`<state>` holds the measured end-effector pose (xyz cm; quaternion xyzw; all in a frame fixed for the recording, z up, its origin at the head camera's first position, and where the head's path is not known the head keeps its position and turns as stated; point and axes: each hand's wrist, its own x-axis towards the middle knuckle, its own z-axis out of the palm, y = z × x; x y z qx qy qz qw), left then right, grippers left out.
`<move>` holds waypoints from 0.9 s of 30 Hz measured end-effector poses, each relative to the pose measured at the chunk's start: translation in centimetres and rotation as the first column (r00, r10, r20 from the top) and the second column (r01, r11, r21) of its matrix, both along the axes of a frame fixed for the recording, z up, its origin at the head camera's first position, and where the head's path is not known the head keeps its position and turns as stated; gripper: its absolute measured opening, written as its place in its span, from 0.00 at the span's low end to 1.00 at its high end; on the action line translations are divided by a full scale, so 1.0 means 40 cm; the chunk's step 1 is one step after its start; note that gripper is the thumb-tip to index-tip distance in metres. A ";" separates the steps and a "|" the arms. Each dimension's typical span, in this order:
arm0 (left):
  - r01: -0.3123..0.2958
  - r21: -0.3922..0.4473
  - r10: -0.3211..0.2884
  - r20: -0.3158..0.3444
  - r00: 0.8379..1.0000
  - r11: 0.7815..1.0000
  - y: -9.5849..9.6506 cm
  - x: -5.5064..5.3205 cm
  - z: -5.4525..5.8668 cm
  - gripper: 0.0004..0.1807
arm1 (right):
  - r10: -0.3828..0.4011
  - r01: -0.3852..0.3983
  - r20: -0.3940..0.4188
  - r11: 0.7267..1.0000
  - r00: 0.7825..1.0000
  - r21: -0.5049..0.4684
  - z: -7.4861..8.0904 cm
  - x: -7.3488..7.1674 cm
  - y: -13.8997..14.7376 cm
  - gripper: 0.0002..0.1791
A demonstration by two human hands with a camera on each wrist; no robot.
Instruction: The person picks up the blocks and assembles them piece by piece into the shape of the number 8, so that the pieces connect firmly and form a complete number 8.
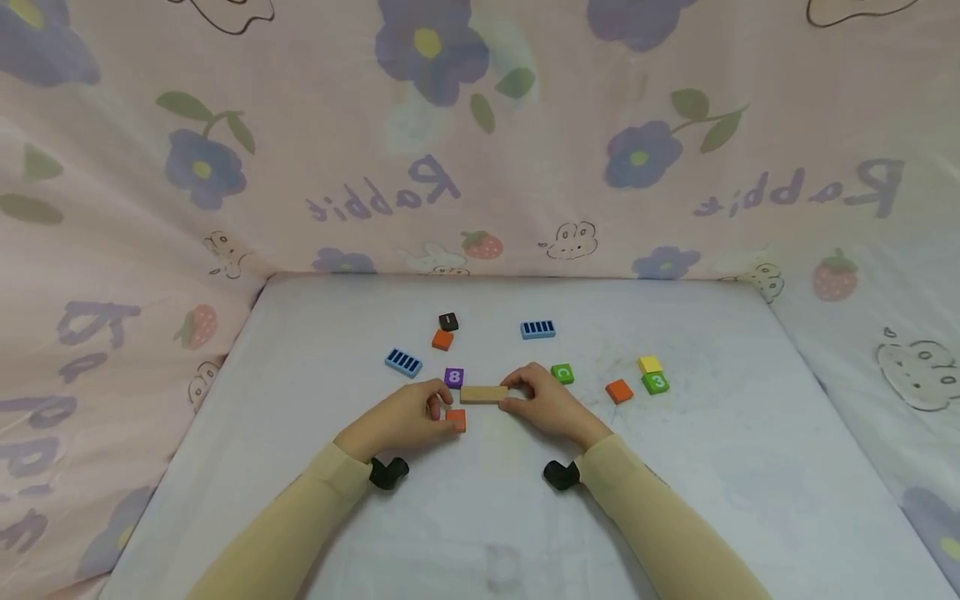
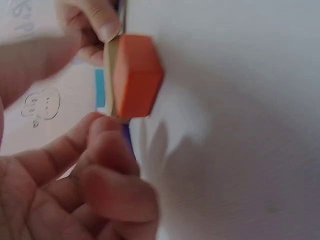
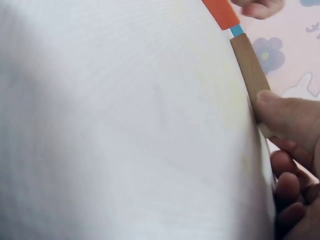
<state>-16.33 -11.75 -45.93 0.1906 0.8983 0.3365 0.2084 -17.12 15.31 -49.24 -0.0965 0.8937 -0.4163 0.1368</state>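
Observation:
My right hand (image 1: 543,402) pinches the right end of a plain wooden block (image 1: 482,395), which lies lengthwise on the table; the right wrist view shows the thumb on the block (image 3: 251,75). My left hand (image 1: 412,414) is held beside an orange block (image 1: 456,420), thumb near its left edge. In the left wrist view, thumb and loosely bent fingers stand apart, with the orange block (image 2: 138,75) just beyond them, not gripped. A purple block marked 8 (image 1: 453,377) lies just behind the left end of the wooden block.
Blue striped blocks (image 1: 403,362) (image 1: 537,329) lie farther back. Behind the purple block are a dark block (image 1: 448,322) and another orange block (image 1: 442,340). To the right lie a green C block (image 1: 562,373), an orange block (image 1: 619,391), a yellow block (image 1: 650,364) and a green 3 block (image 1: 656,382).

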 end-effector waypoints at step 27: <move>-0.043 0.023 0.043 0.002 0.999 0.999 -0.005 -0.011 -0.041 0.18 | -0.001 0.001 0.014 1.000 1.000 -0.003 0.003 -0.002 0.000 0.16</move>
